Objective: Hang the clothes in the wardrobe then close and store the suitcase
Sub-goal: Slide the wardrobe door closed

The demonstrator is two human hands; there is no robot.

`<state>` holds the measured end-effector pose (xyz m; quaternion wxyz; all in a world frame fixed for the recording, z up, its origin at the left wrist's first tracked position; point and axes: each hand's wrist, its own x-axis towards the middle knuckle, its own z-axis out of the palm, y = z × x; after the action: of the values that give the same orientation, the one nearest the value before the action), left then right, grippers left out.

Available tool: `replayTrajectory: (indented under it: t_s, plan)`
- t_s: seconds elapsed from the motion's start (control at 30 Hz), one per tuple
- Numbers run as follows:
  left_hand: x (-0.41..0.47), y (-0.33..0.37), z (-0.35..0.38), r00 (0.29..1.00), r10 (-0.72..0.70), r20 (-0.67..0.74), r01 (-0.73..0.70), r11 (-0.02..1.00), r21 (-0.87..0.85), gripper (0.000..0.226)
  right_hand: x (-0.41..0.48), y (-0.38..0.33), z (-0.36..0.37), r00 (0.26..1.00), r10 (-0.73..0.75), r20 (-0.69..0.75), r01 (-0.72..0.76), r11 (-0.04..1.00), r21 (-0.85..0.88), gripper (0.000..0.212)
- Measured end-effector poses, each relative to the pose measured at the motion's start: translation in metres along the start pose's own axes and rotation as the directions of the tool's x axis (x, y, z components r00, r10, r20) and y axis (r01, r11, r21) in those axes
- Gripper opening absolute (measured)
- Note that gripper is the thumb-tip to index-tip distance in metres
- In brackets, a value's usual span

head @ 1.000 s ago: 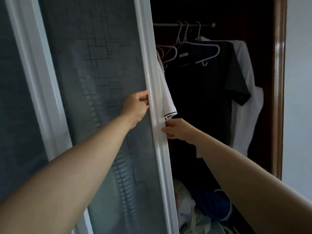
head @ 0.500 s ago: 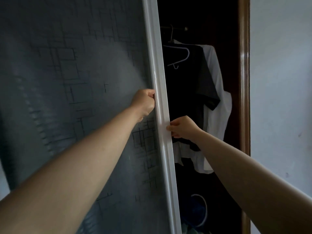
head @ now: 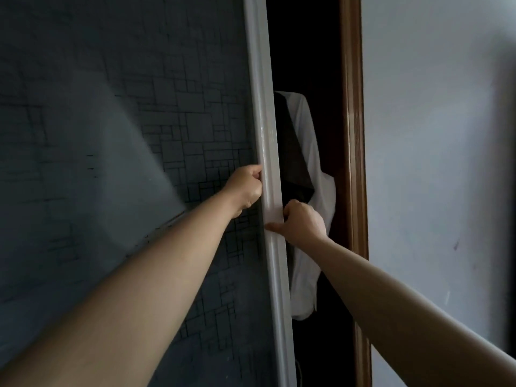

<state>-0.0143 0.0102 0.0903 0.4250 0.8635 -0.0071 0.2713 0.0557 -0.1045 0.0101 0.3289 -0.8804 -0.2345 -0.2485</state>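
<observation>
I am seeing my left hand [head: 245,188] curling its fingers against the left side of the white edge rail [head: 264,121] of the sliding door [head: 167,129], whose dark panel is showing a pattern of thin squares. My right hand [head: 303,222] is gripping the same rail from the other side, a little lower, with the thumb lying across the rail's front and the fingers wrapping behind it. Between the rail and the brown wooden jamb [head: 352,135] a narrow strip of the wardrobe [head: 307,51] is standing open. Inside it a dark shirt [head: 291,155] is hanging just beside a white shirt [head: 317,163], the white one reaching lower. A pale wall [head: 446,135] is filling the right side.
</observation>
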Motion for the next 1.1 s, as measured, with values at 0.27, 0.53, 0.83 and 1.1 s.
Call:
replayTrajectory:
  t_s: [0.27,0.53,0.83,1.1]
  plan:
    - [0.031,0.019,0.048,0.999,-0.012,0.041,0.011,1.000,0.019,0.058,0.025,0.054,-0.009,0.996,-0.076,0.048,0.074,0.996,0.053,0.024]
    - [0.068,0.019,0.070,0.993,-0.085,0.077,0.081,0.995,0.050,0.065,0.049,0.079,-0.024,0.989,-0.071,0.130,0.066,0.997,0.038,0.024]
    - [0.074,0.028,0.085,0.994,-0.100,0.038,0.098,0.994,0.042,0.063,0.054,0.087,-0.026,0.991,-0.028,0.129,0.024,0.999,0.031,0.028]
    - [0.046,0.012,0.108,0.997,-0.053,-0.058,0.048,0.995,-0.091,0.064,0.028,0.096,-0.027,0.991,0.015,0.135,-0.029,0.994,0.106,0.021]
